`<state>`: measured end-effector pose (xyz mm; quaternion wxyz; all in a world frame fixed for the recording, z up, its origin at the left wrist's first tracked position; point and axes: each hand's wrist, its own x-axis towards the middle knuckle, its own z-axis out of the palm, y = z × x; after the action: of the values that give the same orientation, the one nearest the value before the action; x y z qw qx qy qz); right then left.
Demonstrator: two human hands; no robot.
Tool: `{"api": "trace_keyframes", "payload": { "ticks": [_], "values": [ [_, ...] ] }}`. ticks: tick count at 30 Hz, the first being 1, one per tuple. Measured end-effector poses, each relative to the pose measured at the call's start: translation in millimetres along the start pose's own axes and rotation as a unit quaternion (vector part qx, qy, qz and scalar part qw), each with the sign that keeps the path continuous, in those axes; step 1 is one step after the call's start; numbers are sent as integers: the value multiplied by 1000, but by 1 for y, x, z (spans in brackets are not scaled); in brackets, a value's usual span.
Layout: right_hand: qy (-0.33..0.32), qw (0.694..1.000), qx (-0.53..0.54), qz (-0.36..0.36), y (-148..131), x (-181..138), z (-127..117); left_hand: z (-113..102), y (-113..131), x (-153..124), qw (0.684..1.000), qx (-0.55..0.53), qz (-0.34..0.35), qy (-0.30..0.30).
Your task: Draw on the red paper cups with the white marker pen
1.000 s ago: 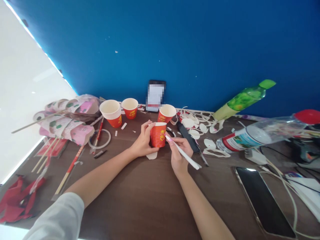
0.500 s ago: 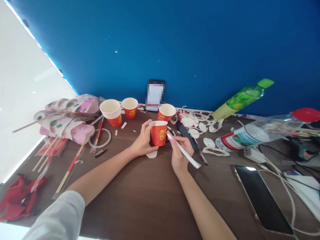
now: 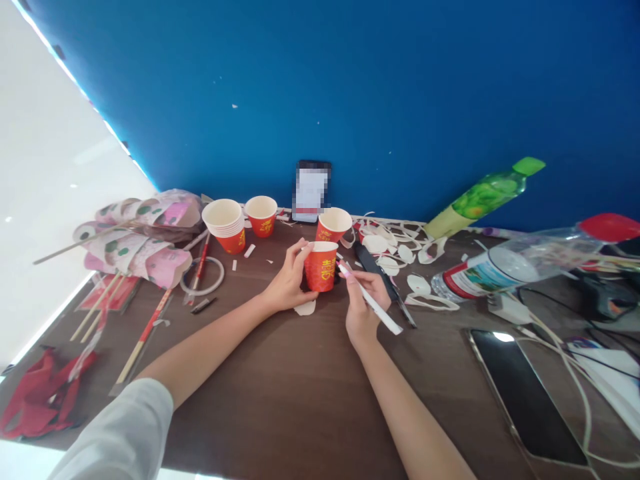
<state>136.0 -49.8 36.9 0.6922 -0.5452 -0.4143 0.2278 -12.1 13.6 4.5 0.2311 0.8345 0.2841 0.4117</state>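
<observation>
My left hand [image 3: 291, 280] is wrapped round the left side of a red paper cup [image 3: 323, 270] with yellow lettering, standing upright on the table. My right hand [image 3: 369, 303] grips a slim white pen-like tool [image 3: 377, 312], its pinkish front end pointing at the cup's right side. Whether the tip touches the cup, I cannot tell. Just behind stands another red cup [image 3: 334, 223], partly hidden by the held one. A pale paper scrap [image 3: 305, 309] lies beneath my left hand.
A stack of red cups [image 3: 224, 227] and a single cup [image 3: 261, 217] stand back left. Paper scraps [image 3: 387, 247] and a black-handled tool [image 3: 375, 267] lie right of my hands. Two bottles lean at right, above a phone [image 3: 527, 397]; another phone [image 3: 311, 191] rests against the blue wall.
The held cup has turned slightly, so more of its yellow lettering faces me. The white tool has rolled a little in my right hand, its front end slightly higher.
</observation>
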Motion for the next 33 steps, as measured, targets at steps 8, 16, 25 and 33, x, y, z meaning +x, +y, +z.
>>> {"api": "trace_keyframes", "payload": {
  "ticks": [8,16,25,33],
  "values": [
    [-53,998,23,5,0,-4,-2,2,-2,-2,1000,-2,-11,-1],
    [-82,995,45,-44,6,-6,0,2,-1,-1,1000,14,2,-1],
    [-79,994,44,-59,7,-7,3,2,0,-2,1000,21,1,-1],
    [-79,994,29,-74,11,-7,4,2,1,-2,1000,23,6,6]
  ]
}}
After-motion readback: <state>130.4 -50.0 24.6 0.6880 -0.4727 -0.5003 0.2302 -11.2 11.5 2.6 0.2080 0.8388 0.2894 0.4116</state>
